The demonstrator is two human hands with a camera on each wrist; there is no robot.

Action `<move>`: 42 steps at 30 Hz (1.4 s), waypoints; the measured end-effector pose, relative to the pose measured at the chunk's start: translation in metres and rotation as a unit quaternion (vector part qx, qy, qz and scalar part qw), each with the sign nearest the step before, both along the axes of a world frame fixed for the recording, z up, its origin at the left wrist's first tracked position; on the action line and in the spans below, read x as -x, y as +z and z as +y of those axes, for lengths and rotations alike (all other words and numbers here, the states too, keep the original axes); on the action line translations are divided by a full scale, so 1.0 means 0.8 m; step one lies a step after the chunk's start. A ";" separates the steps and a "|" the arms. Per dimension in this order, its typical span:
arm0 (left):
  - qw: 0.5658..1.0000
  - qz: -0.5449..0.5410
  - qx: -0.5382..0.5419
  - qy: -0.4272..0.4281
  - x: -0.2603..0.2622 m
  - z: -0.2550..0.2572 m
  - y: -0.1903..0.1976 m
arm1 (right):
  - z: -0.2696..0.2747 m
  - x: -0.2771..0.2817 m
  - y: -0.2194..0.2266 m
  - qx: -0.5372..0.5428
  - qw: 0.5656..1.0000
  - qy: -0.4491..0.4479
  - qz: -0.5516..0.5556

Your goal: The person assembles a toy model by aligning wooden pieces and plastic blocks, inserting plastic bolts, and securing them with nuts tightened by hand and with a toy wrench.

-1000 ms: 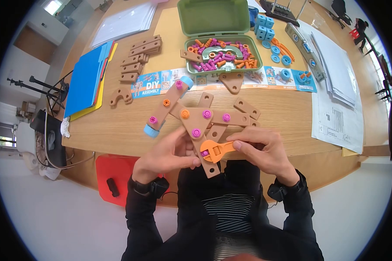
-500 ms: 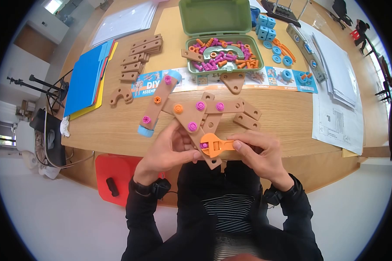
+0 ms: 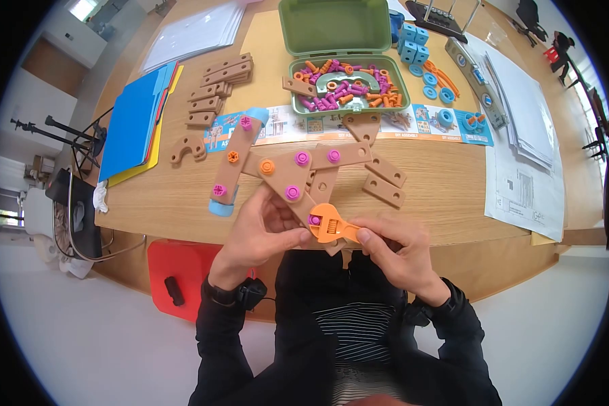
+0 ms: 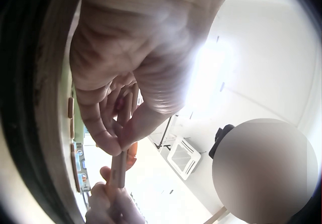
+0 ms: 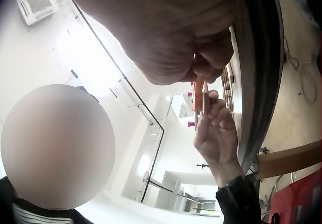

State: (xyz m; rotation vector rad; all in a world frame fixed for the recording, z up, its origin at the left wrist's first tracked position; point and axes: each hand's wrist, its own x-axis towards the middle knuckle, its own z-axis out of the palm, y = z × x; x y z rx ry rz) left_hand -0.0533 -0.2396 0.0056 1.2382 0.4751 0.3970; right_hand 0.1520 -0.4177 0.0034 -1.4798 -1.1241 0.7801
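My left hand point(image 3: 258, 233) grips a brown toy assembly, thumb above and fingers beneath, near the table's front edge. The assembly joins a triangular plate point(image 3: 284, 173), several holed strips and a crossbar point(image 3: 228, 172) with blue pieces at both ends. Purple and orange bolts stud its top. In my right hand point(image 3: 402, 254), an orange toy wrench point(image 3: 328, 224) is pinched by the handle between thumb and fingers. Its jaws sit around a purple bolt point(image 3: 315, 220) on the lower strip. In the left wrist view the left hand point(image 4: 131, 68) pinches the strip point(image 4: 118, 171).
A green box point(image 3: 402, 101) of purple and orange bolts stands open at the back. Two loose strips point(image 3: 384, 191) lie right of the assembly, a loose triangular plate point(image 3: 363, 127) behind it. Stacked strips point(image 3: 206, 105) and blue folders point(image 3: 137, 125) lie left, blue blocks point(image 3: 413, 44) back right.
The assembly has shifted left and turned slightly, its crossbar moving toward the left. The wrench has swung so its handle slants lower toward the right hand, its head staying on the purple bolt.
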 end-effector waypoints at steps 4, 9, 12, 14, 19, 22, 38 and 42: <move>1.000 0.001 -0.016 0.003 0.001 0.000 0.000 | -0.001 0.004 0.005 -0.007 1.000 0.009 -0.009; 1.000 0.021 0.004 0.013 -0.001 0.001 0.002 | -0.002 0.004 0.008 -0.002 1.000 0.011 -0.003; 1.000 0.016 0.000 -0.006 -0.002 0.000 0.005 | -0.002 0.004 0.008 -0.002 1.000 0.012 0.004; 1.000 0.010 -0.009 -0.016 -0.002 0.000 0.008 | -0.002 0.004 0.006 -0.002 1.000 0.010 0.008; 1.000 0.002 0.008 -0.009 0.004 0.000 0.005 | -0.002 0.002 -0.002 -0.014 1.000 0.005 -0.022; 1.000 -0.004 0.002 0.010 0.003 -0.002 0.005 | -0.001 0.002 -0.003 -0.018 0.999 0.004 -0.036; 0.998 0.001 -0.020 0.054 0.001 -0.008 -0.004 | 0.000 0.001 0.003 -0.010 0.999 0.000 -0.040; 0.999 0.010 0.001 0.052 0.002 -0.006 0.004 | -0.003 -0.007 0.006 0.016 0.999 0.016 0.030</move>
